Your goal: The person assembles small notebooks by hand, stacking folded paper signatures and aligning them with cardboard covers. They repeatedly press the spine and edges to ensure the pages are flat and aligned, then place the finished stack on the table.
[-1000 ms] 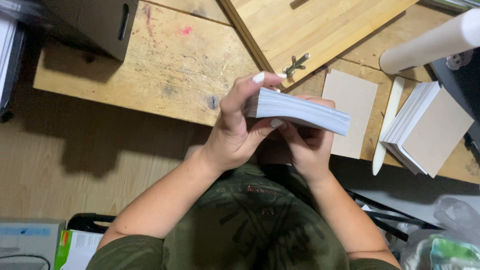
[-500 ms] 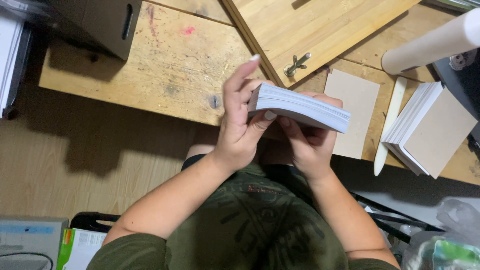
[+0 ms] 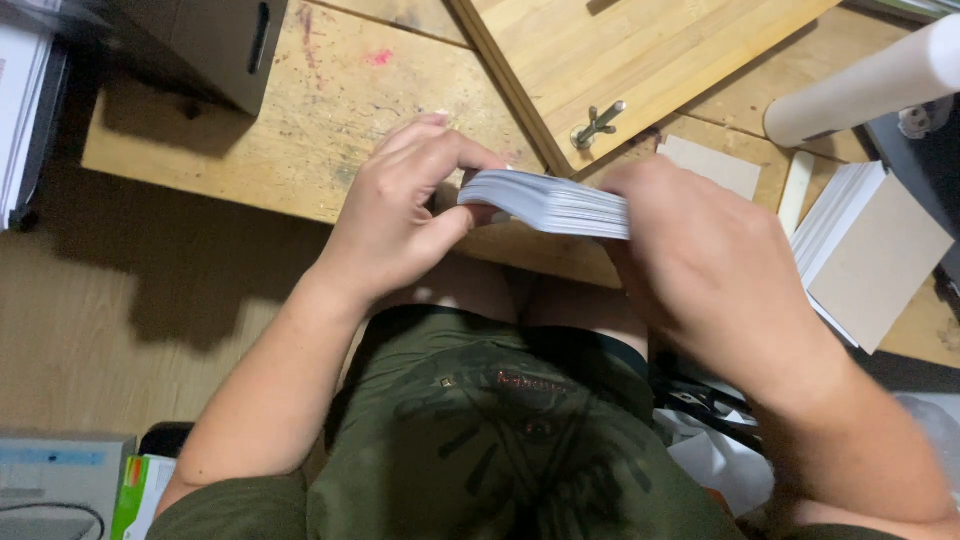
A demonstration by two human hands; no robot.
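Two hands gripped one stack of white sheets [image 3: 548,203].
The left hand [image 3: 400,215] pinched its near end and the right hand [image 3: 700,260] clasped the far end, holding it above the worn wooden table [image 3: 290,130], near a stack of grey boards [image 3: 870,250].

The right hand [image 3: 715,265] covers the near end of the stack of white sheets [image 3: 548,203], so its grip there cannot be seen. The left hand [image 3: 405,215] hides the stack's other end. The white roll [image 3: 870,85] runs off the right edge. The grey box [image 3: 200,45] is cut by the top edge, and the device [image 3: 50,480] by the bottom-left corner.
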